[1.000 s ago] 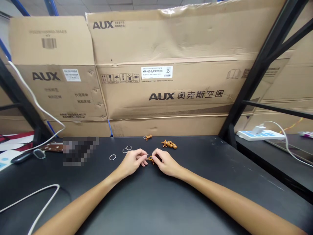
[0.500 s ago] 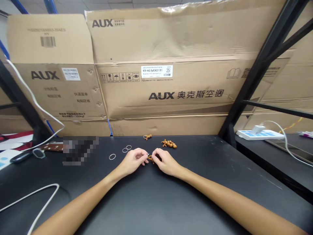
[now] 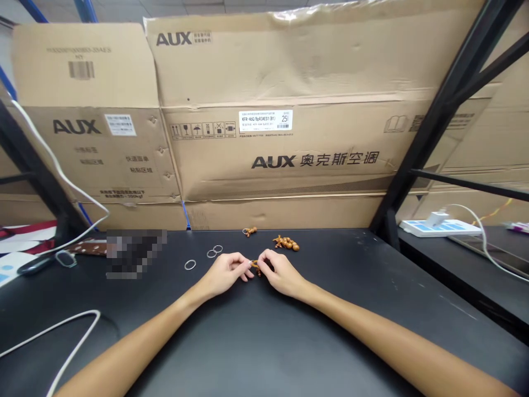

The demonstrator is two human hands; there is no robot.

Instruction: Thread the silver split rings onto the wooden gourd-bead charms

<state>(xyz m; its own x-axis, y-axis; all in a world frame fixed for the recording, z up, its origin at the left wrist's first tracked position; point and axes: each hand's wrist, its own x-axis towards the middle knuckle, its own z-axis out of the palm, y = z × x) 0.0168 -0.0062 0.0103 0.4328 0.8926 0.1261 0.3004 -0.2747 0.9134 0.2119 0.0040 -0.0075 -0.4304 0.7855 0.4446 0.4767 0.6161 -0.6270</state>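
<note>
The orange cord loop [image 3: 254, 264], located between both hands over the black table [image 3: 264, 342], appears narrower than half a second ago, suggesting tension, with the right hand [image 3: 281, 273] pinching it and the left hand [image 3: 226, 272] pinching an apparent metal ring [image 3: 250, 263], largely obscured by fingertips.

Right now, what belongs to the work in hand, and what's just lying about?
Likely in the work:
left hand
right hand
orange cord between their fingertips
three loose metal rings
pile of brown trinkets
brown trinket with a ring

Likely just lying about:
looped white cable, left
power strip, right
white plug on it
</note>
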